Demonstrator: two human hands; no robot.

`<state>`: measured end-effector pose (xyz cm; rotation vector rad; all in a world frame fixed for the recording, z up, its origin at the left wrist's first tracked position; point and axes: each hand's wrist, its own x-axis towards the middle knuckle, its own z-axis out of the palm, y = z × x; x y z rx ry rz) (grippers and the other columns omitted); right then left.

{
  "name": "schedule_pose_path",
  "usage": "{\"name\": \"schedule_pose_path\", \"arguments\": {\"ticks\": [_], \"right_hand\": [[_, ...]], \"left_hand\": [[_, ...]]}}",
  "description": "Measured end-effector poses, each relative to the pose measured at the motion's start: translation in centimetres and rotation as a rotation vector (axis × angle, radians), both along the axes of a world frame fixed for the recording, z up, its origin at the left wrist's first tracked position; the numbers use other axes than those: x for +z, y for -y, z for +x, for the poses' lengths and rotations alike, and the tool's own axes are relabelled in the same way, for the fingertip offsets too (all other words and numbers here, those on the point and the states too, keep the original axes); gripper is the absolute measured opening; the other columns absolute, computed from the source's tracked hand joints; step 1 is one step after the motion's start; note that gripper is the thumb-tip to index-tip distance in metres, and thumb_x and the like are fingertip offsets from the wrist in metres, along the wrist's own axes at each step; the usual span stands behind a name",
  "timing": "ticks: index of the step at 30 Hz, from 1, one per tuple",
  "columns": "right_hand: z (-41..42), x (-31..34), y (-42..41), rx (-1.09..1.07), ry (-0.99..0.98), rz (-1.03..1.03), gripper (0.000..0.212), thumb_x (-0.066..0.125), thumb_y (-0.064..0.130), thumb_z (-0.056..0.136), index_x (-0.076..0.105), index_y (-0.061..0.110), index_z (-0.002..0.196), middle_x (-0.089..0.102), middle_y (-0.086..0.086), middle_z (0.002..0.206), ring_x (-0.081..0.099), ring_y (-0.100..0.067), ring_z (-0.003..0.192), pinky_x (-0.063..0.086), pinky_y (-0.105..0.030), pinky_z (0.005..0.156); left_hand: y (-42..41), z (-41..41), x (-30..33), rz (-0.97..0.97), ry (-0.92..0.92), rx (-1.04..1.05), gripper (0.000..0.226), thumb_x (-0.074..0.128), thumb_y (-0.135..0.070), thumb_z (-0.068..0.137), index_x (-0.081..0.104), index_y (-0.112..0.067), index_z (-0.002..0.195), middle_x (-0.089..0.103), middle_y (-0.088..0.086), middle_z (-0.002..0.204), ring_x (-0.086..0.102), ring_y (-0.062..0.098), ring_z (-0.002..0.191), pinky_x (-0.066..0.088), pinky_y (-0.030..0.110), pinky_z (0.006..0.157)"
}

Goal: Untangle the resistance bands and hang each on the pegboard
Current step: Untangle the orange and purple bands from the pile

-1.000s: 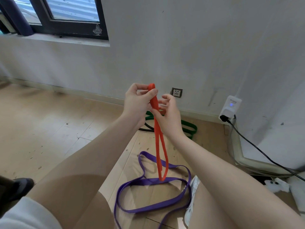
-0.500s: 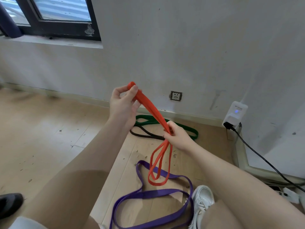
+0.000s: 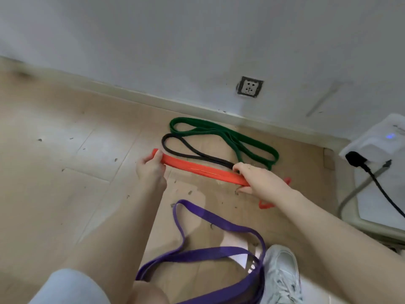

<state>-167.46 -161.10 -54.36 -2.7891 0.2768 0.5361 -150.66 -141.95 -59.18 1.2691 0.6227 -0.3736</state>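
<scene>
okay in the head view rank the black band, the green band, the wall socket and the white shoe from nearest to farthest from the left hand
From the left hand, gripping the orange band's end:
1. Black band, just to its right on the floor.
2. Green band, beyond the black one, toward the wall.
3. Wall socket and white shoe: both clearly farther, too close to call; the socket is up on the wall, the shoe low right.

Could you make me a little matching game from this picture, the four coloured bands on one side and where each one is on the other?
Bands:
1. orange band
2. green band
3. black band
4. purple band

Places:
A. on the floor nearest the wall
B. held between both hands
C. on the floor by the white shoe
D. between the green and orange bands

Pairs: 1-B, 2-A, 3-D, 4-C
</scene>
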Motion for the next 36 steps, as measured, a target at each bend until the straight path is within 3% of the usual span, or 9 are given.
{"name": "schedule_pose_path", "arguments": {"ticks": [6, 10, 13, 18, 23, 25, 29, 33, 36], "right_hand": [[5.2, -15.0, 0.3, -0.140, -0.119, 0.148, 0.028, 0.053, 0.027, 0.092, 0.045, 0.018, 0.117, 0.056, -0.006, 0.115, 0.056, -0.026, 0.105, 0.047, -0.037, 0.085], [7.5, -20.3, -0.9, -0.146, -0.056, 0.011, 0.025, 0.043, 0.021, 0.096, 0.044, 0.017, 0.121, 0.053, -0.005, 0.123, 0.054, -0.025, 0.111, 0.044, -0.037, 0.085], [9.2, -22.6, -1.9, -0.158, -0.039, -0.086, 0.025, 0.041, 0.020, 0.097, 0.044, 0.015, 0.122, 0.049, -0.007, 0.126, 0.050, -0.024, 0.116, 0.043, -0.035, 0.087], [10.1, -24.0, -2.5, -0.212, -0.014, -0.166, 0.031, 0.045, 0.013, 0.095, 0.043, 0.017, 0.127, 0.048, -0.006, 0.128, 0.046, -0.023, 0.119, 0.048, -0.033, 0.080], [10.3, -24.1, -2.5, -0.326, 0.007, -0.091, 0.041, 0.043, 0.015, 0.097, 0.033, 0.022, 0.136, 0.047, 0.000, 0.131, 0.041, -0.019, 0.122, 0.048, -0.034, 0.077], [10.2, -24.1, -2.7, -0.314, -0.004, -0.103, 0.044, 0.042, 0.014, 0.097, 0.030, 0.022, 0.139, 0.045, -0.001, 0.133, 0.039, -0.020, 0.124, 0.047, -0.034, 0.077], [10.1, -24.5, -2.9, -0.309, 0.006, -0.141, 0.045, 0.047, 0.015, 0.094, 0.037, 0.018, 0.137, 0.050, -0.005, 0.129, 0.046, -0.024, 0.120, 0.048, -0.036, 0.081], [8.1, -24.2, -1.7, -0.260, 0.013, -0.166, 0.056, 0.067, 0.038, 0.076, 0.055, 0.013, 0.124, 0.064, -0.006, 0.112, 0.061, -0.027, 0.098, 0.049, -0.039, 0.085], [4.4, -23.4, 1.1, -0.208, -0.048, -0.199, 0.068, 0.040, 0.063, 0.079, 0.058, 0.011, 0.118, 0.063, -0.008, 0.106, 0.060, -0.030, 0.096, 0.046, -0.043, 0.092]], "left_hand": [[1.0, 5.2, -12.4, 0.313, -0.104, -0.021, 0.031, 0.064, -0.015, 0.087, 0.051, -0.005, 0.113, 0.059, 0.017, 0.116, 0.058, 0.027, 0.108, 0.047, 0.035, 0.093], [0.5, 7.4, -16.4, 0.503, -0.018, -0.124, 0.021, 0.063, -0.018, 0.086, 0.047, -0.011, 0.099, 0.056, 0.005, 0.087, 0.059, 0.030, 0.098, 0.048, 0.039, 0.085], [-0.1, 8.7, -17.6, 0.652, 0.139, -0.270, 0.024, 0.060, -0.015, 0.087, 0.046, -0.019, 0.106, 0.060, 0.008, 0.103, 0.058, 0.020, 0.094, 0.044, 0.028, 0.080], [-1.4, 11.0, -19.5, 0.874, 0.371, -0.661, 0.023, 0.059, -0.014, 0.088, 0.057, -0.015, 0.111, 0.054, 0.002, 0.100, 0.053, 0.020, 0.095, 0.041, 0.030, 0.079], [-1.5, 11.4, -20.7, 1.271, 0.489, -0.937, 0.036, 0.057, -0.027, 0.089, 0.055, -0.015, 0.123, 0.042, 0.010, 0.137, 0.031, 0.033, 0.129, 0.024, 0.044, 0.105], [-0.3, 10.1, -20.2, 1.285, 0.707, -1.056, 0.044, 0.054, -0.025, 0.092, 0.047, -0.015, 0.134, 0.040, 0.009, 0.144, 0.028, 0.033, 0.135, 0.021, 0.046, 0.108], [3.2, 5.9, -20.8, 1.102, 1.400, -1.587, 0.066, 0.079, -0.034, 0.068, 0.057, -0.010, 0.126, 0.060, 0.012, 0.127, 0.056, 0.033, 0.118, 0.039, 0.050, 0.100], [5.6, 4.1, -21.4, 1.123, 1.483, -1.618, 0.051, 0.089, -0.015, 0.050, 0.070, -0.013, 0.098, 0.070, 0.008, 0.100, 0.067, 0.029, 0.092, 0.053, 0.040, 0.084], [5.9, 4.1, -21.2, 1.136, 1.450, -1.589, 0.057, 0.090, -0.004, 0.041, 0.070, -0.012, 0.094, 0.068, 0.007, 0.090, 0.066, 0.029, 0.082, 0.055, 0.036, 0.072]]}}
